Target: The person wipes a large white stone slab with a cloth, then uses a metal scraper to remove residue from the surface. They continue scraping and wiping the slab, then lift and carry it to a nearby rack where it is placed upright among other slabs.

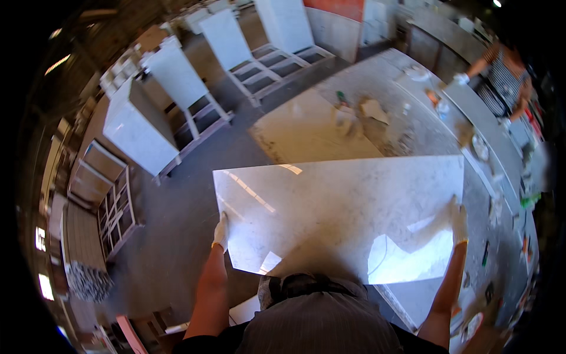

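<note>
A large, glossy pale stone-like slab (330,212) stretches across the middle in front of me, its surface mirroring bright windows. My left hand (220,232), in a whitish glove, grips its left edge. On the opposite short edge, my right hand (459,223), gloved too, holds on with the fingers partly hidden behind the slab. The near long edge is close to my body. Under and beyond the slab lies a dusty grey work surface (427,138), and whether the slab touches it I cannot tell.
Several pale slabs (180,74) lean on wooden pallets (268,68) at the far left. A stack of panels (85,236) stands further left. Beyond the table at the right, a person (501,82) in a striped top and white gloves works by a long grey panel (483,112).
</note>
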`<state>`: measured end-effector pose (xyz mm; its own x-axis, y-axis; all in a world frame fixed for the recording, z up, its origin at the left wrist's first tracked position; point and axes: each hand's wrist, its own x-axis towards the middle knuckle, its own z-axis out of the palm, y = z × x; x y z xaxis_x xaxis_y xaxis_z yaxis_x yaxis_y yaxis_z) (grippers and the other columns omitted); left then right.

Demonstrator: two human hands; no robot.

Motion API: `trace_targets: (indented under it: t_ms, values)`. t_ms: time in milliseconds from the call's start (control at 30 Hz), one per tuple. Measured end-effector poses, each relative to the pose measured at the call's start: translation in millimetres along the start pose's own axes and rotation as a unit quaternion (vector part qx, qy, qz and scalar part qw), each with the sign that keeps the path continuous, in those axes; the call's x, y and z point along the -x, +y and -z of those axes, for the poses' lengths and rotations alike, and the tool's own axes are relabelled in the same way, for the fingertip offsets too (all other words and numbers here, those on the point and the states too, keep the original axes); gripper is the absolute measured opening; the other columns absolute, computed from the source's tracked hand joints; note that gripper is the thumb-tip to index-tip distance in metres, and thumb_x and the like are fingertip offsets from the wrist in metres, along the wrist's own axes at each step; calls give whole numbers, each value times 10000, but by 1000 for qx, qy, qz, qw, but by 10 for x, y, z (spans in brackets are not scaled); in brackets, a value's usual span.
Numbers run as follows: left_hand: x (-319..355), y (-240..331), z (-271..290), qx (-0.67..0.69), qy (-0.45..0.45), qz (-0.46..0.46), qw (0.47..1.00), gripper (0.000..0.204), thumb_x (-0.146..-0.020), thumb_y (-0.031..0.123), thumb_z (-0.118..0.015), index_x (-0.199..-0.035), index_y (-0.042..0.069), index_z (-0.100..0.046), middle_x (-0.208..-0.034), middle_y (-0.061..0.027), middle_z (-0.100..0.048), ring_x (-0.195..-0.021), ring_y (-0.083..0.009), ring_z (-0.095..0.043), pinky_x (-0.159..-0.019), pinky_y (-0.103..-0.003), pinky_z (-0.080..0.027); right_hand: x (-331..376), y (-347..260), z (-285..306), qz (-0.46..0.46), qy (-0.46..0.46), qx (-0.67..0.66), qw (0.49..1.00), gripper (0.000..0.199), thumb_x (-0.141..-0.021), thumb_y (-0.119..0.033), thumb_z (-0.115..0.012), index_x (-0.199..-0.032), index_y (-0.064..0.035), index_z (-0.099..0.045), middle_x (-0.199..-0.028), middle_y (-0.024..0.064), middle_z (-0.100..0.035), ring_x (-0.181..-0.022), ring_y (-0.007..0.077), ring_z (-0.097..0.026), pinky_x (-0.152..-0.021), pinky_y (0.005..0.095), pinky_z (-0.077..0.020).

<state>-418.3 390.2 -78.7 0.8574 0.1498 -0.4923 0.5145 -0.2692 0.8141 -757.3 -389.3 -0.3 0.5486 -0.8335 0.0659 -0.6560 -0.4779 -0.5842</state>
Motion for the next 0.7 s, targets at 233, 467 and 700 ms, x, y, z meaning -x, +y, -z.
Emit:
trace_targets:
  t_ms: [233,467,700]
  values:
    - [-382,-457,937,53,50,38,997,915,-944,706,-394,-1376,-93,-503,-1366,-196,-569,-1255,-253,-536,-1073,-356,-383,335,-1471,-300,-25,-16,-29,999,801,-964,-584,-500,-1242,167,-542,-1182,381,-602,-1092,484,-621,-891,483,-513]
    - [-720,-560,1995,102,95,53,989,875,-959,701,-380,-1315,-77,-565,-1263,-150,-635,-1155,-232,-594,-1040,-355,-421,875,-2785,-921,66,8,-65,996,737,-969,-549,-533,-1198,151,-556,-1105,348,-628,-976,419,-647,-832,453,-517]
    - [-766,-675,3124,187,164,111,962,905,-947,732,-360,-1310,-70,-567,-1227,-130,-650,-1092,-209,-624,-1005,-343,-462,1164,-4197,-1558,70,-62,-120,988,584,-991,-483,-542,-987,99,-586,-782,165,-590,-692,247,-545,-644,413,-469]
